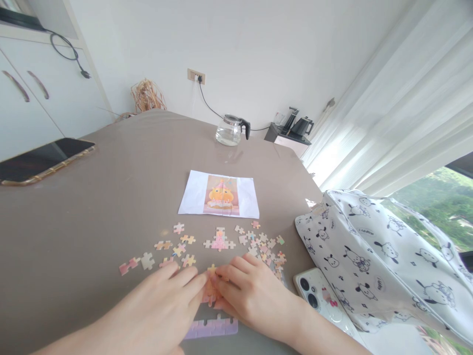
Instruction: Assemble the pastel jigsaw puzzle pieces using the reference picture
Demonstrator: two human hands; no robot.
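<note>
My left hand (168,298) and my right hand (254,291) meet at the front of the table, their fingertips pinched on a small joined cluster of orange and pink jigsaw pieces (209,297). Fingers hide much of that cluster. Just below it lies a joined strip of purple-pink jigsaw pieces (218,327), partly covered by my left hand. Beyond my fingers sits another joined section with a pink party hat (219,240). Loose jigsaw pieces are scattered left (180,250) and right (264,246) of it. Farther back, a creased paper sheet (192,195) carries a picture of an orange character with a cake.
A glass pot (228,134) with clear liquid stands toward the table's far edge. One phone (48,158) lies at far left. Another phone (314,296) rests by my right forearm, beside a white cartoon-print bag (369,256). Dark kettles (301,125) stand beyond the table.
</note>
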